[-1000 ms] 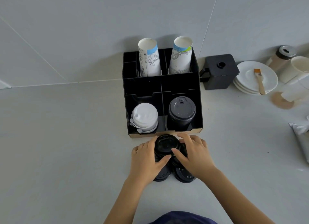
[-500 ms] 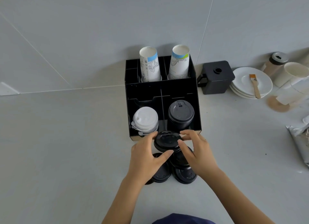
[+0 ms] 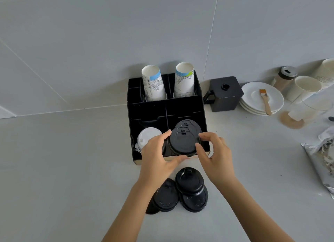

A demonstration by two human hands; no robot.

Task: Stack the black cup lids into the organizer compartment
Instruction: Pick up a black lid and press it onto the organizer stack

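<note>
Left to right: white lids [image 3: 146, 139] stacked in the front-left compartment of the black organizer [image 3: 203, 115]; two paper cups [image 3: 153, 83] upright in its rear slots.

Centre: left hand [image 3: 156, 155] curled around the left rim of a small stack of black lids [image 3: 181, 142], thumb beneath the near edge, fingertips [image 3: 167, 133] on the far-left edge; right hand [image 3: 214, 154] mirrored on the right rim, fingers [image 3: 205, 136] bent and pinching the edge; both hands closed on the stack, neither spread flat. Stack held over the front-right compartment, tilted slightly toward the viewer, upper lids fanned out of line; whether its base already rests in the compartment cannot be told.

Below, on the counter [image 3: 63, 169]: loose black lids [image 3: 189, 181] overlapping in a low heap, not yet gathered.

Right: black lidded box [image 3: 224, 94], white plates [image 3: 267, 100] with a brush [image 3: 265, 100], well apart from the work.

Handling, as judged: thin moulded plastic, very light, springy rather than stiff, smooth and inclined to slide lid on lid; best held by opposite rims with even, gentle pressure, since a hard squeeze would likely buckle the rim or pop the stack apart; nesting aligned before release.
</note>
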